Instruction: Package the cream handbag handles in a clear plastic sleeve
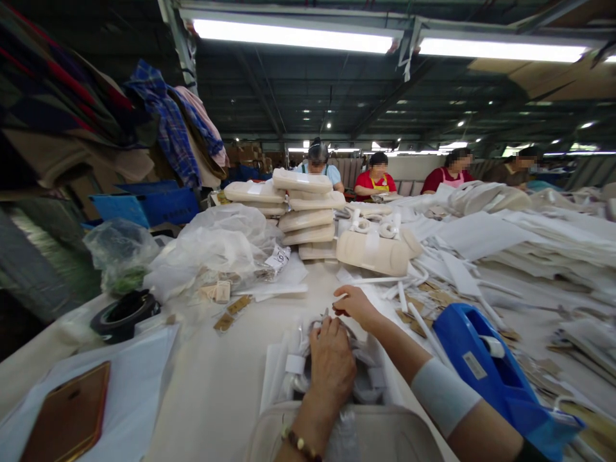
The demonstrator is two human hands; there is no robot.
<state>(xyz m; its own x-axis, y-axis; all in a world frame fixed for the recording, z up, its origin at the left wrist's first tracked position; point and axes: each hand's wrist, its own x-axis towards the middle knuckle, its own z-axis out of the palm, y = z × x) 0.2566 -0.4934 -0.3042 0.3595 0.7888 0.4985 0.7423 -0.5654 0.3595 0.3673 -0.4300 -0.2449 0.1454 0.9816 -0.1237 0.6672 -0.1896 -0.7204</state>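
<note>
My left hand (pixel 331 360) lies knuckles-up on a clear plastic bag of white pieces (pixel 293 369) at the near table edge, fingers curled down onto it. My right hand (pixel 353 304), with a white band on the forearm, reaches just past the left and pinches a thin white strip (pixel 341 297) between its fingertips. Both hands work close together over the bag. Several packed cream bundles (pixel 308 215) are stacked farther back, and one larger bundle (pixel 373 251) lies beside them.
A blue tape dispenser (pixel 486 366) sits right of my right arm. A phone (pixel 70 414) and black tape rolls (pixel 124 313) lie on the left. Clear plastic bags (pixel 216 250), white fabric heaps (pixel 505 231) and loose strips cover the table. Several people sit at the far end.
</note>
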